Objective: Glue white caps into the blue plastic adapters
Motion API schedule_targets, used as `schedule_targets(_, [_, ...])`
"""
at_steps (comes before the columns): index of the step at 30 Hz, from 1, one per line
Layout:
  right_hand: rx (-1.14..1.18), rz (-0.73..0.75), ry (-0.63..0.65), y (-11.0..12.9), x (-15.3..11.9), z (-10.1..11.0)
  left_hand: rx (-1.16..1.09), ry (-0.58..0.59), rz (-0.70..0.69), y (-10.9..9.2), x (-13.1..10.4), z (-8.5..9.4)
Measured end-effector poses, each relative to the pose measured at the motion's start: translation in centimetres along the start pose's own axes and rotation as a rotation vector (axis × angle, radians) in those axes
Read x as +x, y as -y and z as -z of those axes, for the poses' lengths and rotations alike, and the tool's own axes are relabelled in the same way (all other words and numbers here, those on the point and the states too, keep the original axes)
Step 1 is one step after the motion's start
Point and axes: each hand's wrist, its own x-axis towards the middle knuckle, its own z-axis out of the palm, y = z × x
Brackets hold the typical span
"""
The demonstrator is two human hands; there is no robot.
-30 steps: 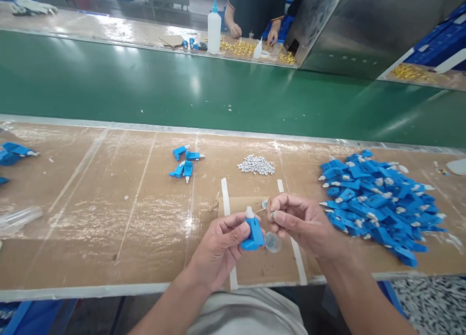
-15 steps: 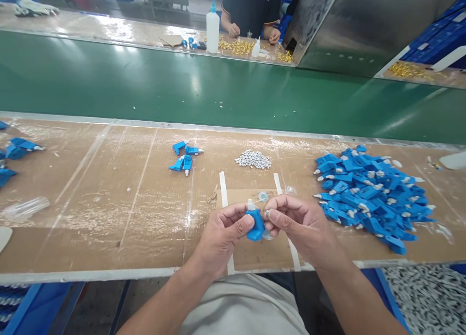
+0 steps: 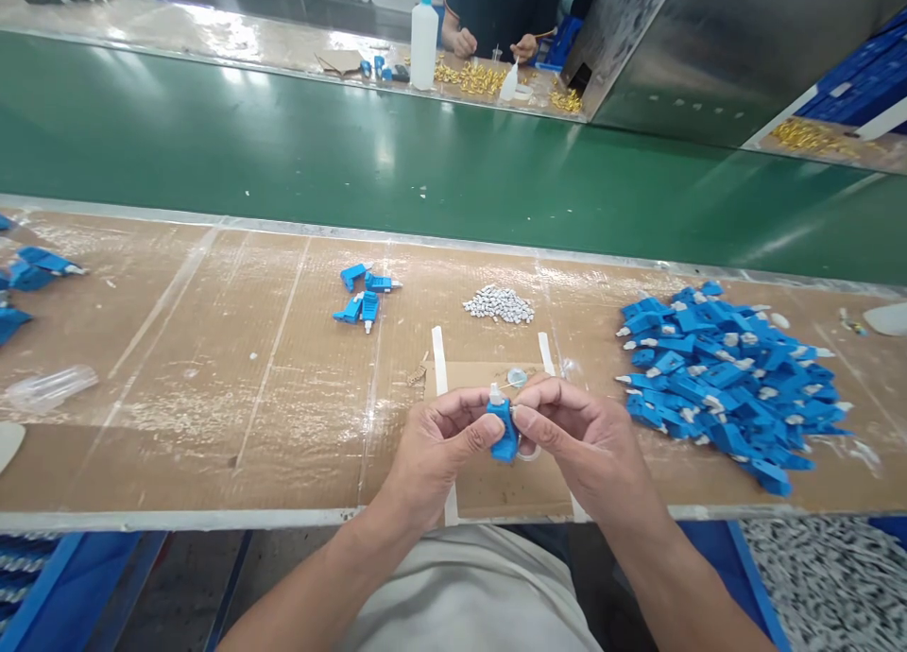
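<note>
My left hand (image 3: pixel 446 444) pinches a blue plastic part (image 3: pixel 504 441) with a white tip, held tip upward above the front of the table. The fingers of my right hand (image 3: pixel 573 435) are closed at the part's right side, touching it. A small grey piece is in that pinch, mostly hidden by the fingertips. Beyond my hands lies a heap of small grey pieces (image 3: pixel 498 304). A small round clear dish (image 3: pixel 517 378) sits just behind my right fingers, and another clear rim shows below them.
A large pile of blue parts (image 3: pixel 729 387) lies to the right; a few more blue parts (image 3: pixel 367 298) lie left of centre. White tape strips (image 3: pixel 439 359) mark the cardboard-covered table. Behind runs a green belt (image 3: pixel 283 151), with a co-worker's hands (image 3: pixel 524 49) and a white bottle (image 3: pixel 423 42) beyond.
My right fingers have moved against the blue part, bringing the small grey piece to its side. The co-worker's hand has moved onto a small white bottle.
</note>
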Motion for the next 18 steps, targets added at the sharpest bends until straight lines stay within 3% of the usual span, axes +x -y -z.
schedule_targets(7, [-0.037, 0.026, -0.047, -0.7, 0.1, -0.1, 0.086, -0.118, -0.062, 0.3, 0.2, -0.1])
schedule_targets(13, [0.337, -0.217, 0.021, -0.4, 0.8, 0.3, 0.085, 0.004, -0.031, -0.7, 0.4, 0.0])
schedule_targets(18, [0.473, -0.365, 0.055, -0.6, 0.9, 0.6, 0.036, 0.1, 0.031, -1.1, 0.4, -0.2])
